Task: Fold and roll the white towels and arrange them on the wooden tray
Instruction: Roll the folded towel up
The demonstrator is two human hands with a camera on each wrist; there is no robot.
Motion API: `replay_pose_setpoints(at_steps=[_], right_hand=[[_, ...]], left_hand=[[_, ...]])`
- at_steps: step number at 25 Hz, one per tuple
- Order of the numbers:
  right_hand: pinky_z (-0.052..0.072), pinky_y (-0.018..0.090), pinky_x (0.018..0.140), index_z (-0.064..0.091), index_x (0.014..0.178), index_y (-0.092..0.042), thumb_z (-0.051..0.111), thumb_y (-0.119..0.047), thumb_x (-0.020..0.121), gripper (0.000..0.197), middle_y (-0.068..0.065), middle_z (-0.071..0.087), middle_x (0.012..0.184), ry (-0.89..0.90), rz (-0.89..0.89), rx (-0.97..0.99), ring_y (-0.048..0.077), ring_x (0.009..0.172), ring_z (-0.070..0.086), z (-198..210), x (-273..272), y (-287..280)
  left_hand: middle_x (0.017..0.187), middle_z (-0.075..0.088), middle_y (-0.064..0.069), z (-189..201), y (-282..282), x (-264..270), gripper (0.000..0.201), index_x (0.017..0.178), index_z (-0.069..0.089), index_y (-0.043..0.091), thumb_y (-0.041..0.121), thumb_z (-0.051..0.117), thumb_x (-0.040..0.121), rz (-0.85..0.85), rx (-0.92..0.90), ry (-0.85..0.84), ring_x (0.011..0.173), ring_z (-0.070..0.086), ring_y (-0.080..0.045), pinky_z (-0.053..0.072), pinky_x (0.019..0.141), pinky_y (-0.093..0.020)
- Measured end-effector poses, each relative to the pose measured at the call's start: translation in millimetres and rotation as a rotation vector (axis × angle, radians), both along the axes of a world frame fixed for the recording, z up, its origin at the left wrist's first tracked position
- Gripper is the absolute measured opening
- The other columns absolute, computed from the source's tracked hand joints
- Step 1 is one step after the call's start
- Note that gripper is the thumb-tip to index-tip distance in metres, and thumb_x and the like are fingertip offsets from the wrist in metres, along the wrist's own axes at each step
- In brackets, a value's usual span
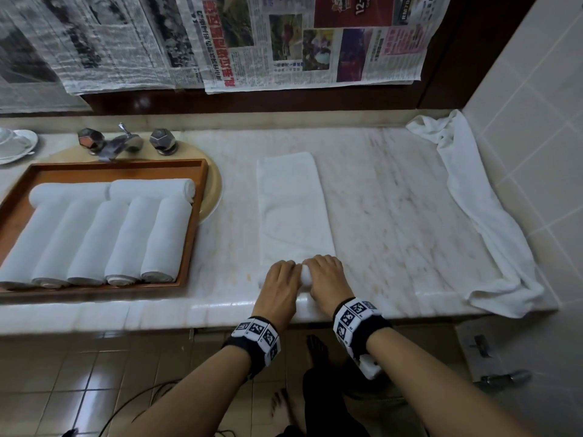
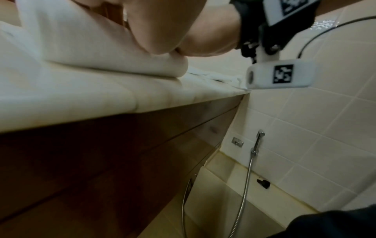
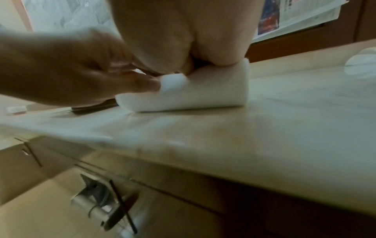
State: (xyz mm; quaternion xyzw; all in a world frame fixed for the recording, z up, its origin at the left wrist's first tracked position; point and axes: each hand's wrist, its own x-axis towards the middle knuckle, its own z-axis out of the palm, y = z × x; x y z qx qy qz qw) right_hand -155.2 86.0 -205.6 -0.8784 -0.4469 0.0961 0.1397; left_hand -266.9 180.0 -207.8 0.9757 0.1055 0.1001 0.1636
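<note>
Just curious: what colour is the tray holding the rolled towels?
Reddish-brown wood tray, clearest in the head view.

You are working in a bathroom. The marble worktop (image 1: 394,197) carries a basin (image 1: 212,197) with a chrome tap (image 1: 121,143) between two faceted knobs. The side wall (image 1: 536,127) and the floor (image 1: 79,373) are tiled. A spray hose (image 2: 247,185) hangs from a wall bracket below the worktop. Newspaper sheets (image 1: 284,42) cover the panel behind the basin.
</note>
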Motion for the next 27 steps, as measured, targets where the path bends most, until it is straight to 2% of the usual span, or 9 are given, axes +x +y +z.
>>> replay_pose_setpoints(at_steps=[3,6,9,11,14,17,20,22,27], right_hand=[[0.032,0.046,0.106,0.054,0.122,0.0,0.045,-0.004,0.073,0.05,0.016,0.056,0.119,-0.173,0.028,0.078,0.032,0.112,0.05,-10,-17,-17],[0.028,0.045,0.105,0.054,0.123,-0.001,0.031,-0.007,0.077,0.052,0.013,0.057,0.118,-0.232,0.046,0.123,0.03,0.11,0.049,-18,-12,-17],[0.031,0.035,0.094,0.062,0.11,-0.008,0.048,0.001,0.069,0.044,0.007,0.062,0.102,-0.143,0.031,0.122,0.029,0.095,0.059,-7,4,-3],[0.031,0.034,0.093,0.061,0.113,-0.012,0.057,0.002,0.07,0.046,0.004,0.061,0.105,-0.046,0.03,0.011,0.028,0.101,0.056,3,6,2],[0.034,0.039,0.098,0.058,0.118,-0.009,0.049,-0.004,0.073,0.046,0.009,0.057,0.114,-0.082,-0.026,0.007,0.029,0.107,0.053,2,-8,-8],[0.025,0.05,0.108,0.045,0.131,0.0,0.044,-0.011,0.078,0.054,0.019,0.051,0.129,-0.225,0.026,0.009,0.035,0.121,0.047,-15,-26,-22],[0.02,0.047,0.111,0.046,0.129,-0.001,0.056,-0.004,0.069,0.061,0.015,0.056,0.125,-0.179,0.02,0.011,0.032,0.119,0.053,-13,-13,-13],[0.023,0.042,0.107,0.053,0.121,-0.004,0.057,0.003,0.067,0.055,0.01,0.058,0.114,-0.118,0.024,0.041,0.031,0.11,0.054,-2,2,-4],[0.028,0.033,0.1,0.056,0.119,-0.012,0.05,0.0,0.083,0.038,0.004,0.055,0.114,0.009,0.087,-0.049,0.025,0.11,0.048,11,10,-3]], left_hand=[[0.102,0.061,-0.014,-3,10,10,0.044,0.108,0.06,0.0,0.0,0.044,0.067,-0.001,0.001,0.007,0.094,0.054,-0.03,0.04,0.092,-0.033],[0.099,0.061,-0.014,9,22,23,0.038,0.102,0.064,0.001,-0.005,0.044,0.07,-0.009,-0.035,0.086,0.09,0.057,-0.032,0.049,0.085,-0.037],[0.107,0.06,-0.016,13,11,20,0.042,0.113,0.062,-0.002,-0.006,0.05,0.072,0.071,-0.011,0.025,0.099,0.052,-0.031,0.044,0.092,-0.035],[0.11,0.058,-0.018,4,-1,7,0.048,0.118,0.058,-0.004,-0.003,0.051,0.071,0.044,0.014,-0.051,0.102,0.047,-0.029,0.039,0.095,-0.034],[0.115,0.056,-0.019,-10,-1,-1,0.051,0.121,0.056,-0.004,-0.004,0.059,0.07,-0.002,0.021,-0.078,0.107,0.046,-0.031,0.037,0.098,-0.037],[0.101,0.06,-0.015,-7,13,17,0.043,0.105,0.063,-0.001,-0.009,0.056,0.063,0.001,0.004,-0.046,0.096,0.051,-0.03,0.04,0.092,-0.033],[0.086,0.062,-0.012,12,16,36,0.038,0.087,0.065,0.003,-0.014,0.065,0.053,0.043,0.02,0.049,0.082,0.059,-0.03,0.051,0.079,-0.035],[0.088,0.063,-0.01,20,9,35,0.048,0.091,0.066,0.003,-0.014,0.07,0.046,0.107,0.036,0.028,0.083,0.058,-0.026,0.053,0.078,-0.032],[0.108,0.059,-0.018,-4,-12,2,0.07,0.118,0.051,-0.003,-0.009,0.071,0.051,0.079,0.06,-0.074,0.101,0.045,-0.029,0.035,0.096,-0.037]])
